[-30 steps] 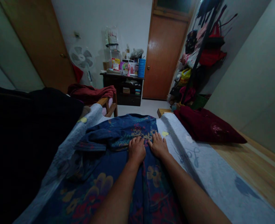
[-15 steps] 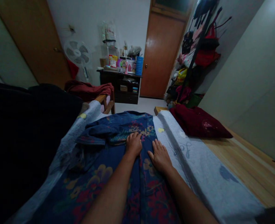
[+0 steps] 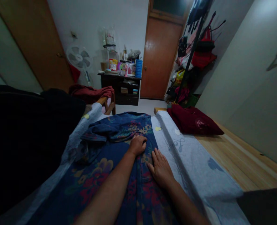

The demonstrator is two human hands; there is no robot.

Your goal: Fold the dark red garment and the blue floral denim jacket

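A long dark blue garment (image 3: 119, 175) with a flower print lies spread over the bed. One sleeve (image 3: 93, 137), ending in a striped cuff, is folded across at its left side. My left hand (image 3: 138, 146) is curled closed at the cloth in the upper middle of the garment; its fingertips are partly hidden. Lower and to the right, my right hand (image 3: 161, 167) rests flat, palm down, along the garment's right edge, with fingers stretched out.
A grey-white sheet (image 3: 194, 159) covers the bed. On its right, a folded dark red garment (image 3: 194, 120) lies partly over a wooden board (image 3: 220, 156). Dark clothing (image 3: 30, 134) is heaped at left. Beyond stand a chair (image 3: 109, 107), a fan (image 3: 79, 57) and a cabinet (image 3: 119, 89).
My left hand has moved slightly down and right, and its fingers have curled in. My right hand has slid a little down the garment. The view has shifted slightly.
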